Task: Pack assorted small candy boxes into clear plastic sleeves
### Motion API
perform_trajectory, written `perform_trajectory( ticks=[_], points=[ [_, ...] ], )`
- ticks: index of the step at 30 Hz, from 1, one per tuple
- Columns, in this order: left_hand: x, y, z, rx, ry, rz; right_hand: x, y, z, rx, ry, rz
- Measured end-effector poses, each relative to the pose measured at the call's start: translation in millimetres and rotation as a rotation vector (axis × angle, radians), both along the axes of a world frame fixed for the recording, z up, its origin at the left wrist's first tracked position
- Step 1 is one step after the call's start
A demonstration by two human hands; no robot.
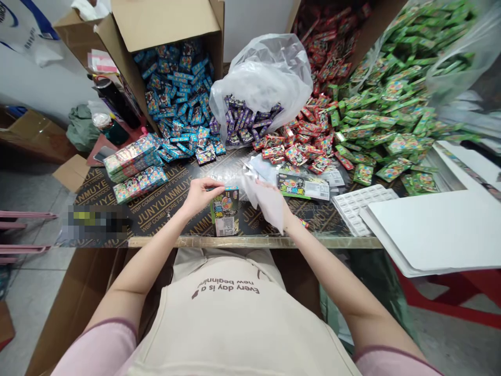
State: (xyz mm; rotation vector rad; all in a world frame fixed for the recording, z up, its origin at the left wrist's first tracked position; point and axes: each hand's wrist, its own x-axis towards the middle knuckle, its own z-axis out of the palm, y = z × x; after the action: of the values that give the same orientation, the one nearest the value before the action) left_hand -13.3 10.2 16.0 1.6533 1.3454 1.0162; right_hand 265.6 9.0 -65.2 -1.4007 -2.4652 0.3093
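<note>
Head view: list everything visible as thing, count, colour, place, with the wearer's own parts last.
Blue packets: many, blue, back left
Purple packets: many, purple, back centre
Plastic bag: one, clear, around purple packets
Red packets: many, red, right of purple
Green packets: many, green, back right
Cartons: several, brown, back and far left
Packet bundles: several, multicoloured, table's left
Bottle: one, black, back left
Printed packs: at least two, black-green, front centre
Pocketed sheets: count unclear, white, right
Boards: several, white, front right
Tabletop: one, black and gold, centre
Film: one, whitish, front centre
Apron: one, cream, bottom centre
Left hand: one, bare, at pack's top
Right hand: one, bare, holding film
</note>
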Motion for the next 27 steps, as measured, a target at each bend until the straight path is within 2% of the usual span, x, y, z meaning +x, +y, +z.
perform_trajectory(
  ticks=[4,8,12,14,19,22,24,27],
  points=[
    [-2,8,5.5,-0.072,0.010,-0.035,-24,7,11.1,0.090,-0.130,0.111],
    [-1,0,9.5,0.084,0.163,-0.072,-44,8,23.4,0.245,-0.371,0.219],
    [0,-14,8.7,0.244,0.270,-0.119,-49,7,29.8,0.257,-0.509,0.251],
    [-1,-15,9.3,0.209,0.240,-0.110,-47,7,30.4,0.233,-0.511,0.228],
    [-3,-3,17.9,-0.012,0.187,-0.113,-40,17,37.2,0.202,-0.466,0.132],
    [-3,1,23.2,0.048,0.226,-0.097,-40,23,42.9,0.230,-0.445,0.053],
    [-4,1,24.5,0.054,0.210,-0.103,-42,23,40.5,0.243,-0.471,0.100],
    [-6,4,22.6,-0.048,0.154,-0.133,-43,24,25.7,0.212,-0.486,0.232]
  ],
)
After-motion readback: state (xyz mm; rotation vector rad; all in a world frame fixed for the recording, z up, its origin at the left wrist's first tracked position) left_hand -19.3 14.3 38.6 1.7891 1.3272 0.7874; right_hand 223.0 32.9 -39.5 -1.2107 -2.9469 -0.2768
